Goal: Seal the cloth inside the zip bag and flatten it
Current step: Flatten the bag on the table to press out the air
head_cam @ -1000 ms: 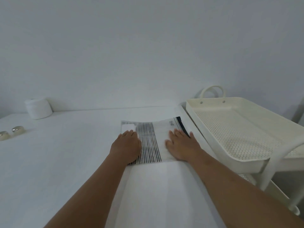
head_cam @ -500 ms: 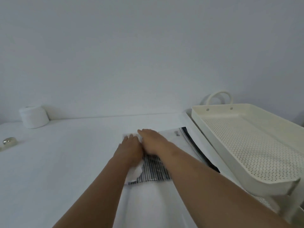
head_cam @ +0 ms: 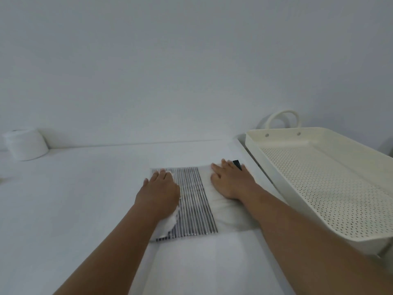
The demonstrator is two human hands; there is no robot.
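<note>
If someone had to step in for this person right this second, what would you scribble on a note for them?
Left hand: flat, palm down on the left end of the zip bag, holding nothing.
Right hand: flat, palm down on the bag's right end, near the dark zip strip.
Things: the striped cloth is inside the bag, which lies flat on the white table beside the cream perforated tray.
Done: cloth bagged; pressing under way.
Left: I cannot tell whether the zip is fully closed, so check it, then smooth the bunched white bit by the left wrist.
</note>
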